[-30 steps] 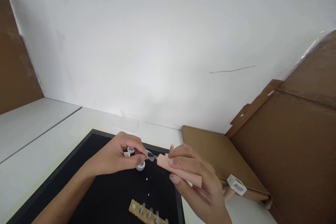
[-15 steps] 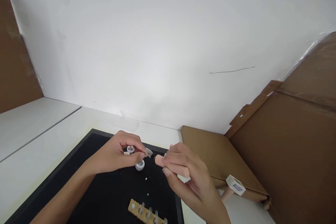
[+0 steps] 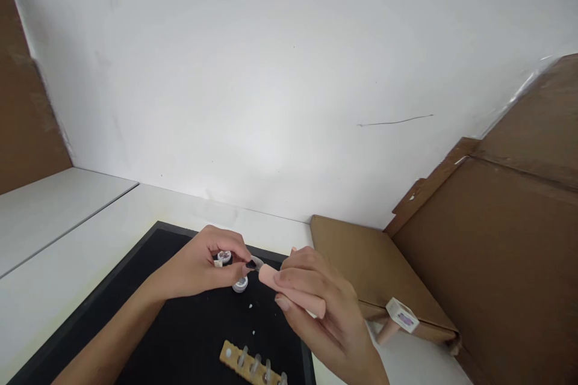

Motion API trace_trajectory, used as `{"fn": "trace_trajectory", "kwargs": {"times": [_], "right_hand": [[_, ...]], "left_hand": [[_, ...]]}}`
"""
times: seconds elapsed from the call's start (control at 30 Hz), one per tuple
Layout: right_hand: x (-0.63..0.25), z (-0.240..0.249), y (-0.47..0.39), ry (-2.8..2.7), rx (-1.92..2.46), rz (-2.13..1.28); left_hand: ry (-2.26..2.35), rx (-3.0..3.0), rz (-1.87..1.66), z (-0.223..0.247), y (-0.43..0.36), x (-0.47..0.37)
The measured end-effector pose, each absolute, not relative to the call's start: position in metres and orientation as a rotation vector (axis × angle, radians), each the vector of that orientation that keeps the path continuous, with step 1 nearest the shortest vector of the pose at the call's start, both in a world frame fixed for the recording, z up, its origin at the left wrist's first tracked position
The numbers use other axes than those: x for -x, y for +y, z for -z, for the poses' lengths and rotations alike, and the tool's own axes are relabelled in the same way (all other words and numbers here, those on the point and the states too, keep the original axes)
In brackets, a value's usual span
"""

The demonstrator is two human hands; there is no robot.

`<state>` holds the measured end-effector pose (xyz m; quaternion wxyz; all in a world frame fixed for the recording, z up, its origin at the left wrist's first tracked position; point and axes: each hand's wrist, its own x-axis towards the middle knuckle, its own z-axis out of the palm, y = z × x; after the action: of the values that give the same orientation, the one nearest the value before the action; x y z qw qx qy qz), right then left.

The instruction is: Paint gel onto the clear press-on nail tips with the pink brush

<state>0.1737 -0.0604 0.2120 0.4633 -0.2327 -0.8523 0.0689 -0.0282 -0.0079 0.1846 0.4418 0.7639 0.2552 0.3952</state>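
Note:
My left hand [image 3: 217, 261] pinches a clear false nail [image 3: 257, 261] between thumb and forefinger, above the black mat [image 3: 180, 337]. My right hand [image 3: 320, 295] is closed around a pink cylindrical brush handle [image 3: 293, 292]. Its dark brush tip [image 3: 251, 264] lies against the false nail, close to my left fingertips. Another bit of pink shows behind the right fingers; the rest of it is hidden. Under my left hand stand two small round jars, one farther back [image 3: 224, 257] and one nearer [image 3: 241, 284]. A tan strip [image 3: 235, 361] carries several clear false nails at the front.
White crumbs [image 3: 251, 306] lie on the mat. On the right, a flat cardboard box [image 3: 361, 258] rests on the white table, with a pink-handled item [image 3: 388, 331] and a small white box [image 3: 401, 314] by its front edge. Cardboard panels and a white wall surround the table.
My right hand has moved slightly left, bringing the brush from the false nail's near end across it toward my left fingertips. My left hand has stayed nearly still.

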Motion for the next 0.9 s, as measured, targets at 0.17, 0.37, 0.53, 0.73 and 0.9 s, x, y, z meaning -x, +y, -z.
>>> {"fn": "trace_trajectory", "kwargs": {"times": [0.17,0.37,0.53,0.73,0.9], "right_hand": [[-0.1721,-0.2153,-0.0618,-2.129,0.633,-0.042],[-0.1744,-0.2142,-0.0615,-2.061,0.663,-0.041],[-0.1780,-0.2089,-0.0612,-1.949,0.544,-0.238],[-0.1754,-0.2115,-0.0608,-2.078,0.562,-0.273],[-0.1805,-0.2126,-0.0591,-2.072,0.681,-0.145]], "left_hand": [[0.621,-1.909,-0.953,-0.1862,-0.0082,0.0285],[0.639,-1.917,-0.992,-0.1887,-0.0101,0.0312],[0.653,-2.010,-0.968,-0.1896,-0.0096,0.0336],[0.575,-2.066,-0.971,-0.1902,-0.0105,0.0324],[0.553,-2.052,-0.999,-0.1892,-0.0123,0.0338]]}}
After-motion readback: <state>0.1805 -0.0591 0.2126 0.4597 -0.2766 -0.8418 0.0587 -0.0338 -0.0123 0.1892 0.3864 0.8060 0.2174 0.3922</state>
